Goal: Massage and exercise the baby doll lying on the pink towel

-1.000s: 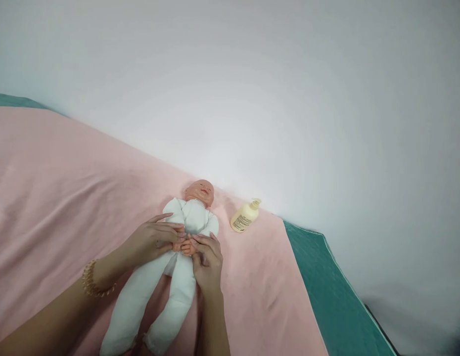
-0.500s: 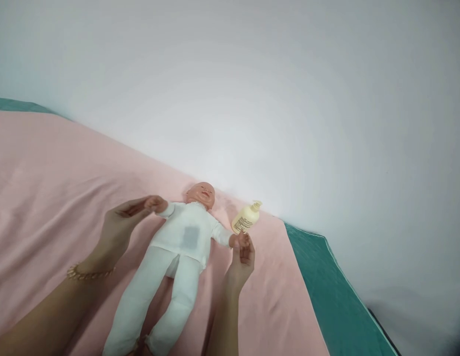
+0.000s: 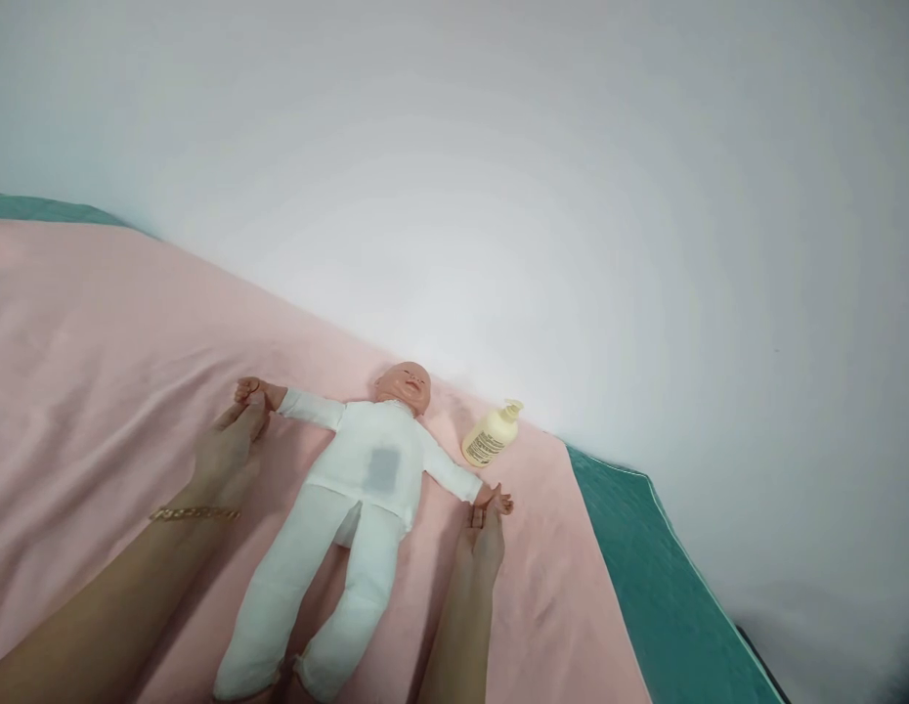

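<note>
A baby doll (image 3: 367, 460) lies on its back on a pink sheet (image 3: 132, 323), its arms spread wide and its head toward the wall. Its body and legs are white cloth, with a grey patch on the belly. At the left, my left hand (image 3: 231, 445), with a bracelet at the wrist, is closed on the doll's hand (image 3: 250, 387). My right hand (image 3: 484, 538) grips the doll's other hand (image 3: 499, 499), thumb on top. Beyond that arm, a pale yellow pump bottle (image 3: 491, 435) with printed text stands slightly tilted in view.
A white wall (image 3: 454, 176) rises behind the bed's far edge. Green cloth (image 3: 645, 557) shows along the right side, and a strip of it at the far left. The pink sheet has folds on the left.
Both doll arms have been drawn outward, from bent to stretched out. My left hand moved left; my right hand moved slightly right and nearer to me.
</note>
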Demonstrator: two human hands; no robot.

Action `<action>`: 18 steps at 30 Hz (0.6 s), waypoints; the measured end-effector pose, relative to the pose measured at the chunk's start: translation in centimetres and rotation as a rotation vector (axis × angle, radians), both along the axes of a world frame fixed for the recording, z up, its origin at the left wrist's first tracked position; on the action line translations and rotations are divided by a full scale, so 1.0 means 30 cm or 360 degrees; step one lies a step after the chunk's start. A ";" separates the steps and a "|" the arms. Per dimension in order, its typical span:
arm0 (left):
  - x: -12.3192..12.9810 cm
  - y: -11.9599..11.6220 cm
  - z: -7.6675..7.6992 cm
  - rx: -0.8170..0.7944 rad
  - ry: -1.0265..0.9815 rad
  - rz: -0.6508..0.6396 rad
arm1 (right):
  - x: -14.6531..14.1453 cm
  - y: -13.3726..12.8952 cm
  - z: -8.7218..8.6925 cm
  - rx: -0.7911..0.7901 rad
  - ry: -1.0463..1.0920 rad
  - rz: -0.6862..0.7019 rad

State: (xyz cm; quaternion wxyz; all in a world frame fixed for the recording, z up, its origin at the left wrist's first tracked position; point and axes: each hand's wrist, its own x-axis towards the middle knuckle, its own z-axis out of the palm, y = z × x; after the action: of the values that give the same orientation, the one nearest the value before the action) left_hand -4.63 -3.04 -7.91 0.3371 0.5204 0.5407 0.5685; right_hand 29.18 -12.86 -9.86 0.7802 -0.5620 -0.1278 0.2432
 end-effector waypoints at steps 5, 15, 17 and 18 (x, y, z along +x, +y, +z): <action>0.051 -0.030 0.083 -0.0055 -0.0474 0.0288 | -0.038 -0.018 0.071 0.0036 -0.0069 0.0046; 0.177 -0.107 0.107 0.0784 0.0497 -0.0484 | -0.258 -0.032 0.140 0.0188 -0.1114 0.0366; 0.187 -0.092 0.083 0.1129 0.0671 -0.0623 | -0.286 -0.030 0.123 0.0232 -0.1492 0.0448; 0.190 -0.085 0.075 0.1263 0.0727 -0.0657 | -0.293 -0.028 0.116 0.0259 -0.1689 0.0472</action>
State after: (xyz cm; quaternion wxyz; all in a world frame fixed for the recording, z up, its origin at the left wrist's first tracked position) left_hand 1.07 -5.60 -5.66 0.0917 0.8157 0.2287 0.5234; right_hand 20.39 -13.69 -6.37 0.6071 -0.5212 -0.5993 0.0233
